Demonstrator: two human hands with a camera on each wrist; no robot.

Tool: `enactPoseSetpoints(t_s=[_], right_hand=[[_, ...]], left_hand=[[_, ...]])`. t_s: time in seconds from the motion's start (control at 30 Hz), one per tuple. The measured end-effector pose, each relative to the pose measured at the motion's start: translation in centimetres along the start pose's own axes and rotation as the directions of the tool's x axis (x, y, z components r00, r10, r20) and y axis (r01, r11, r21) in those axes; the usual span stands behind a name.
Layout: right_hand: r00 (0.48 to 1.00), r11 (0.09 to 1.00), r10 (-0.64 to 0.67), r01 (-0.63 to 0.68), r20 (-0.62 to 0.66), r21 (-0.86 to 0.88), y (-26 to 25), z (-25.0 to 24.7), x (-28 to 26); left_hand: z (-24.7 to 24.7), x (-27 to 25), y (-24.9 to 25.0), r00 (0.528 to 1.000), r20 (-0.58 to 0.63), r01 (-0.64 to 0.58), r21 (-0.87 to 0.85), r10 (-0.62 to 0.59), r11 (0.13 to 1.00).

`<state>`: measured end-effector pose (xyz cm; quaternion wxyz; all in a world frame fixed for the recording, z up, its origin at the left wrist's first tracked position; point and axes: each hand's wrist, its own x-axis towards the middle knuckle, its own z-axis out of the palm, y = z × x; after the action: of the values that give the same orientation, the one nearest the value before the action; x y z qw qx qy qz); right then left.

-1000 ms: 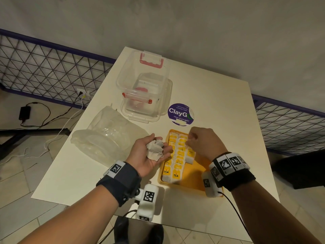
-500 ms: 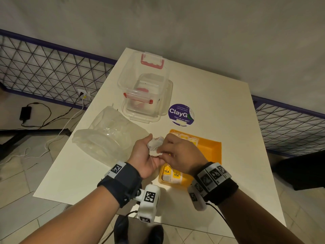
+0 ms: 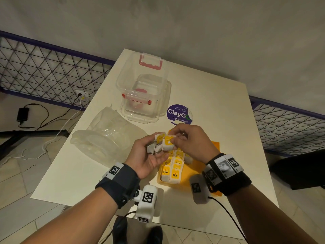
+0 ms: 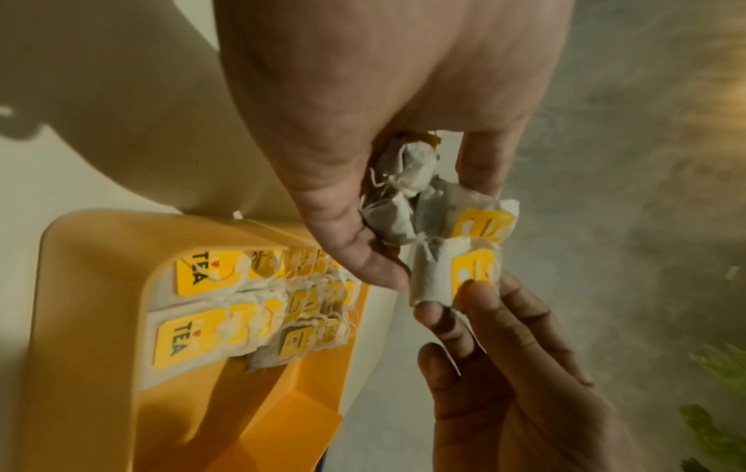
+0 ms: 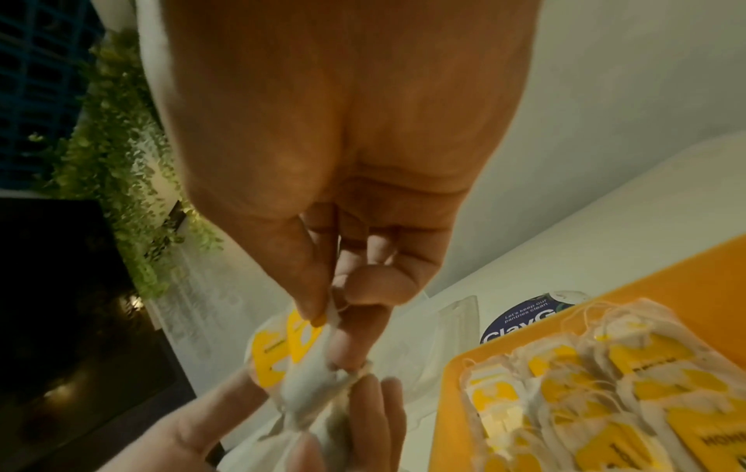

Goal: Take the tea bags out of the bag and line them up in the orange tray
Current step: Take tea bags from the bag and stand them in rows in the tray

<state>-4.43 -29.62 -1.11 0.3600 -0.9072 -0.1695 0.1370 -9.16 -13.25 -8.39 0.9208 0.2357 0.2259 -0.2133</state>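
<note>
My left hand [image 3: 152,151] is turned palm up over the tray's left edge and cups a small bunch of tea bags [image 3: 155,146]. My right hand [image 3: 175,139] pinches one tea bag [image 3: 168,142] with a yellow tag between thumb and forefinger, right against that bunch. The left wrist view shows the bunch [image 4: 407,191] in my curled fingers and the pinched tea bag [image 4: 452,277] just below. In the right wrist view the pinched tea bag [image 5: 302,370] hangs from my thumb. Below the hands lies the orange tray [image 3: 215,147], with several tea bags [image 3: 174,170] lined up in two rows along its left side.
A crumpled clear plastic bag [image 3: 105,136] lies left of my hands. A clear box with red latches [image 3: 144,92] stands at the back, with a purple round sticker [image 3: 179,112] beside it. The tray's right half [image 3: 197,169] is bare. The table edge runs close below my wrists.
My right hand left the rows in the tray, crossed to the left hand and now pinches a yellow-tagged tea bag from the bunch. Both hands have risen slightly.
</note>
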Motion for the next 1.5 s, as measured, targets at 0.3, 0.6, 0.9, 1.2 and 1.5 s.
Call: enactPoseSetpoints(t_s=[0.3, 0.6, 0.9, 1.2, 1.5], right_hand=[[0.996, 0.993, 0.091, -0.091, -0.007, 0.08, 0.0, -0.9, 0.3], [0.979, 0.993, 0.119, -0.115, -0.168, 0.03, 1.7, -3.3, 0.8], [0.921, 0.922, 0.386, -0.384, -0.041, 0.057, 5.9, -3.1, -0.5], [0.806, 0.818, 0.562, -0.575, 0.187, 0.021, 7.5, -0.8, -1.2], [0.797, 0.796, 0.602, -0.604, 0.053, 0.04, 7.8, 0.4, -0.5]], left_hand=[[0.1, -0.3, 0.0, 0.993, 0.114, 0.028, 0.014, -0.03, 1.0], [-0.1, 0.1, 0.0, 1.0, 0.0, -0.016, 0.078, 0.016, 0.997], [-0.1, 0.4, -0.3, 0.998, -0.055, 0.004, 0.156, 0.005, 0.988], [0.1, 0.3, -0.3, 0.999, -0.045, 0.005, 0.174, 0.003, 0.985], [0.2, -0.2, -0.3, 0.999, -0.049, -0.001, 0.165, 0.009, 0.986]])
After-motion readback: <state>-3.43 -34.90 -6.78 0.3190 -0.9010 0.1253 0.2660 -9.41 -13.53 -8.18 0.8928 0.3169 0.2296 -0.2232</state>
